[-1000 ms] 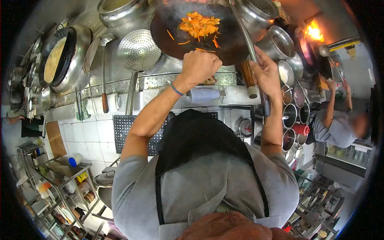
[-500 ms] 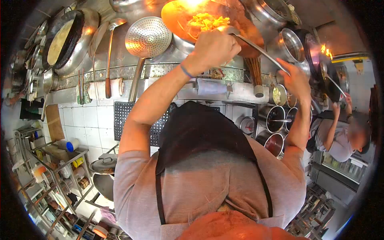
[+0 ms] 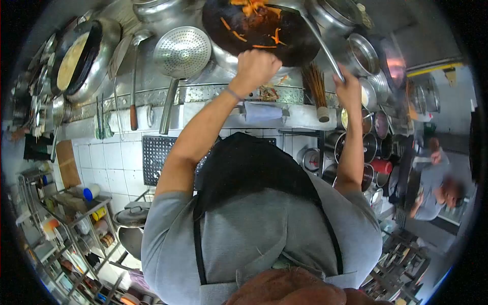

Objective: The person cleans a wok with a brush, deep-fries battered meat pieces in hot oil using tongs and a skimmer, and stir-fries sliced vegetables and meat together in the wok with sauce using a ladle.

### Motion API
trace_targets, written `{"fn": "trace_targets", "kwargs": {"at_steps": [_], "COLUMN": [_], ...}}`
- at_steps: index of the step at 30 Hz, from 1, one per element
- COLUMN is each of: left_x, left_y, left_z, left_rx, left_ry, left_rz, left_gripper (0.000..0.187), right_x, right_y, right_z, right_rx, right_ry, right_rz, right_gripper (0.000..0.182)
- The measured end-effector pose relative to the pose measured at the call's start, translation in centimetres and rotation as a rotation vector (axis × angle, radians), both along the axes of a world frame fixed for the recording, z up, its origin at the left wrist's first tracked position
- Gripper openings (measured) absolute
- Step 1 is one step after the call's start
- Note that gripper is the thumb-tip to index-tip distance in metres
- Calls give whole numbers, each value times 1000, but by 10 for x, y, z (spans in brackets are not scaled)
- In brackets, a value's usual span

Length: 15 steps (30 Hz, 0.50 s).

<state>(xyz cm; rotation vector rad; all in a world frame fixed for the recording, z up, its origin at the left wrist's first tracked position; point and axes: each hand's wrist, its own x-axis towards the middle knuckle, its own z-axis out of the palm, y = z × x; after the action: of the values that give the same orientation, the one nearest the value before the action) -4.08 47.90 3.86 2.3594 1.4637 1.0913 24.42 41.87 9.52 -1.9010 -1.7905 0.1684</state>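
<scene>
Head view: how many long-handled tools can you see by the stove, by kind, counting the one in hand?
Ladle, held in the right hand: 1
Round strainer with holes: 1
Ladle with wooden grip, resting on the counter: 1
Total: 3

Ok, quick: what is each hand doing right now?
Left hand: closed in a fist at the wok rim.
Right hand: closed on the ladle handle.

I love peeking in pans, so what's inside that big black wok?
Inside the wok lie orange strips and food pieces. The ladle reaches in. The far side is cut off.
</scene>
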Motion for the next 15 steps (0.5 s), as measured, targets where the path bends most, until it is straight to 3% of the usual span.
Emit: {"fn": "trace_targets", "kwargs": {"at_steps": [3,4,5,7,9,11,13,15], "left_x": [-3,-1,-2,-18,-46,-90,-125,-145], "left_y": [32,38,38,15,-34,-63,-103,-125], "left_z": [-1,-2,-5,-15,-5,-56,-102,-133], "left_rx": [-44,-81,-11,99,164,69,-317,-554], "left_ry": [35,59,-24,-185,-93,-75,6,-73], "left_rz": [-10,-40,-49,-99,76,149,390,428], "left_gripper": [23,21,17,20,46,72,91,95], "right_x": [-6,-28,-26,-59,-65,-60,-57,-65], "right_y": [-25,-35,-34,-44,-40,-28,-6,19], "right_z": [-42,-38,-81,-74,-68,-80,-80,-68], "right_rx": [59,-94,54,-81,-140,-51,9,22], "right_ry": [152,181,252,391,496,502,491,475], "right_rz": [-14,-29,107,148,75,22,-41,-96], "right_gripper": [40,45,49,49,49,48,49,52]}}
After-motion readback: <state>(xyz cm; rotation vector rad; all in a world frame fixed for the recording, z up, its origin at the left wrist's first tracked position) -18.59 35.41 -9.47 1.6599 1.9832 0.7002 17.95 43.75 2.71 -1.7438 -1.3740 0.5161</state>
